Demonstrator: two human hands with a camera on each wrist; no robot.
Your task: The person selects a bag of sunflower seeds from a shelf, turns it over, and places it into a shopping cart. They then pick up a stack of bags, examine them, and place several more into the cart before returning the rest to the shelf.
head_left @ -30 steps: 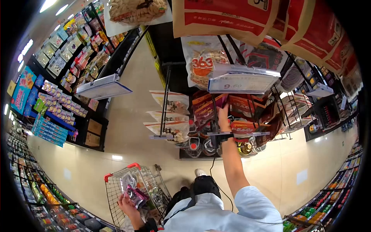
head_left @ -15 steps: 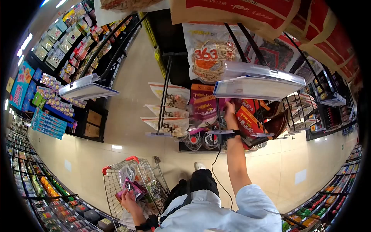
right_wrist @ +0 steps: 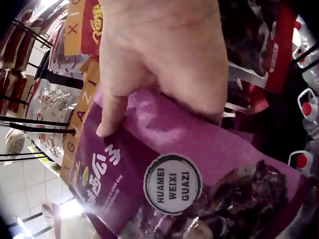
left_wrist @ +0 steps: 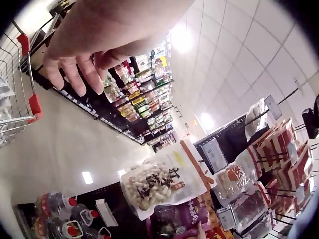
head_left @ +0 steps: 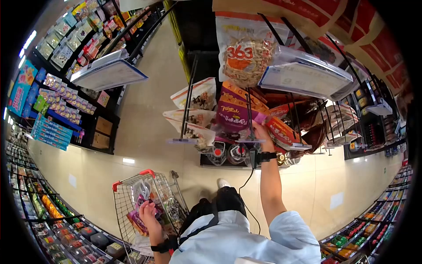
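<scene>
My right hand reaches up to a peg-hook rack and grips the top of a purple snack packet that hangs among red and orange packets. Up close, the thumb and curled fingers of that hand pinch the purple packet, which bears a round label reading HUAMEI WEIXI GUAZI. My left hand hovers over a wire shopping cart with relaxed fingers and holds nothing. In the left wrist view the fingers hang loose beside the cart's red corner. A purple packet lies in the cart among clear bags.
A price-tag holder and a bag of snacks marked 363 hang close above the right hand. Red-capped bottles stand on the rack's bottom shelf. Stocked shelves line the aisle on the left. A white snack bag hangs on the rack.
The left hand let go of the purple packet it held, which now lies in the cart. The right hand has drawn the hanging purple packet outward along its hook.
</scene>
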